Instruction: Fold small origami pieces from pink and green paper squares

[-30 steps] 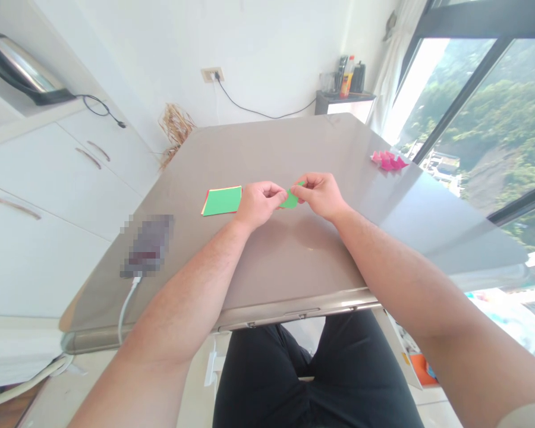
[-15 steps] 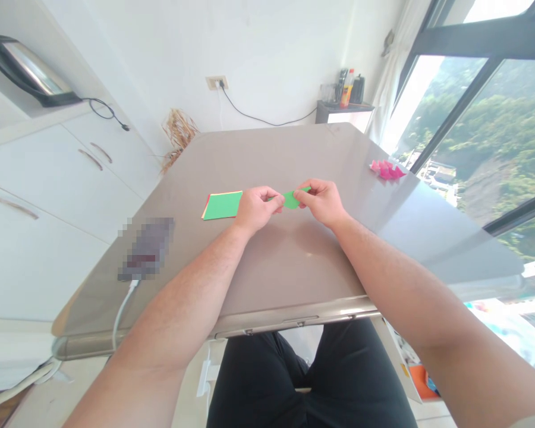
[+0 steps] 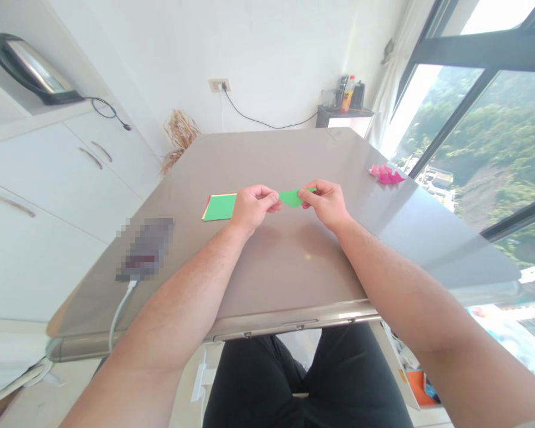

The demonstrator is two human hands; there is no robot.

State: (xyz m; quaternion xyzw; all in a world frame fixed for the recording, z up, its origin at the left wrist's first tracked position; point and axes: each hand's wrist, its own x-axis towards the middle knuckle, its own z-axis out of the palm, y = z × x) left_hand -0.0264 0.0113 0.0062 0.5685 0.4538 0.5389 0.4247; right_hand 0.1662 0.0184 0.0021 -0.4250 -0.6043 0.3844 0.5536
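Observation:
Between my two hands, a small piece of green paper [image 3: 290,198] is held up just above the table [image 3: 289,255]. My left hand [image 3: 253,207] pinches its left end between thumb and fingers. The right end is gripped by my right hand [image 3: 324,199], thumb on the near side, with a green corner showing beyond the fingers. Partly covered by my left hand, a stack of coloured paper [image 3: 219,208] lies flat, green on top with red and yellow edges peeking out.
Pink folded paper pieces [image 3: 386,175] sit at the table's right edge. A blurred-out phone-like device [image 3: 147,248] with a white cable [image 3: 120,309] lies at the left. Against the wall stands a low cabinet [image 3: 344,117] with bottles. An electric kettle [image 3: 33,68] is on the left counter.
My hands have moved slightly apart, so more of the green paper shows between them. My left hand covers a bit more of the stack.

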